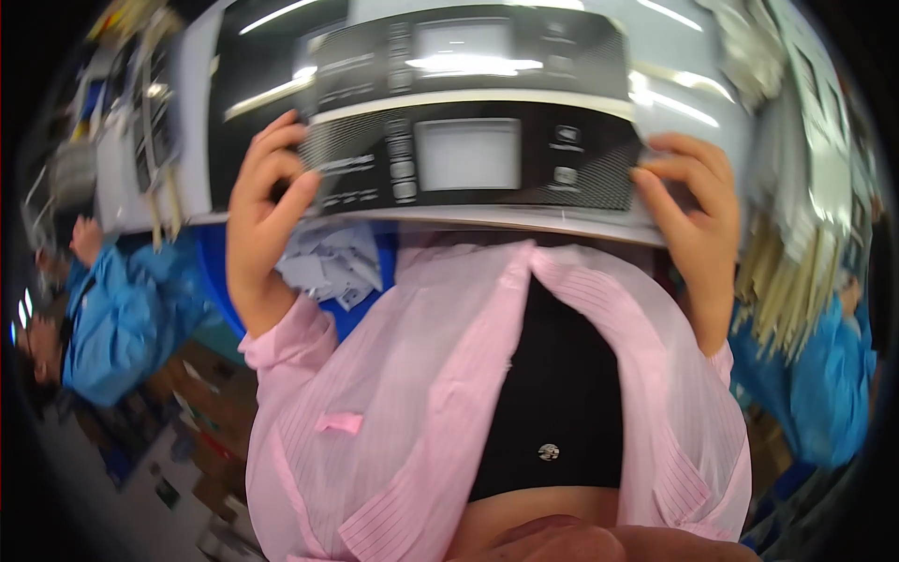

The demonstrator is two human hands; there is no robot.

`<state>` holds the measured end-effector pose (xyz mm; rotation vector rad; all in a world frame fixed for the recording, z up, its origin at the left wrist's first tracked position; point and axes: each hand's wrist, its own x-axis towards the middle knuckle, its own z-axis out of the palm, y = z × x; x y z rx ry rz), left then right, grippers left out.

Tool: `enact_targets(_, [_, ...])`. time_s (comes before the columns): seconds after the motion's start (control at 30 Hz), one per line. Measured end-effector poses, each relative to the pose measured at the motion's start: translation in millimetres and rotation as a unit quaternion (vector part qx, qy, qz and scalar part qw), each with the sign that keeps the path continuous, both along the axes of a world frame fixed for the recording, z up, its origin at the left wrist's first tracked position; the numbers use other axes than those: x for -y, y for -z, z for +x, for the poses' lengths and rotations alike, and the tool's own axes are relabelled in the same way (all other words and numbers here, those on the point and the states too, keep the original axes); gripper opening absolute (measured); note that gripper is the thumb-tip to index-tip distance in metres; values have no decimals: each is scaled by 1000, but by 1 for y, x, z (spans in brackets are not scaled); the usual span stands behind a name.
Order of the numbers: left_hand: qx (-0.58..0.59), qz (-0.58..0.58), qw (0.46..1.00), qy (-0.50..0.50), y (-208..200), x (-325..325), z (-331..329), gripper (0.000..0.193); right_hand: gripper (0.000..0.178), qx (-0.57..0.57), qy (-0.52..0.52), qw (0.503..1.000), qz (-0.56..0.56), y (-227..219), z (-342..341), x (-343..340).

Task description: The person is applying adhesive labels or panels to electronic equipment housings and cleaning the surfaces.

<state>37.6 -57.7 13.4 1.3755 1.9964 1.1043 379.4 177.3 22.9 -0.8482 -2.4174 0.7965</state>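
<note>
A black printed panel (473, 155) with a pale rectangular window, icons and dotted ends lies level before me at the near edge of the work surface. My left hand (272, 187) pinches its left end between thumb and fingers. At the opposite end, my right hand (693, 187) grips the right edge, thumb below and fingers above. Directly behind is a second panel of the same pattern (459, 51), split from the nearer one by a pale strip. Whether the two are joined I cannot tell. Glare and blur cover part of the farther panel.
A blue bin (217, 267) with white paper scraps (337, 267) stands below the table edge at left. Pale strips (787, 272) hang at the right. People in blue clothing (126, 318) are at both sides. A dark sheet (267, 75) lies beyond my left hand.
</note>
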Motion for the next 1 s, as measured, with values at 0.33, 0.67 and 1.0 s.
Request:
enact_targets(0.33, [-69, 14, 997, 25, -6, 7, -5, 17, 10, 33, 12, 998, -53, 4, 9, 1])
enact_targets(0.67, [-121, 11, 992, 44, -8, 5, -5, 16, 10, 5, 53, 995, -84, 1, 0, 6])
enact_targets(1.0, [-122, 19, 991, 52, -5, 5, -6, 17, 10, 29, 40, 996, -79, 0, 2, 6])
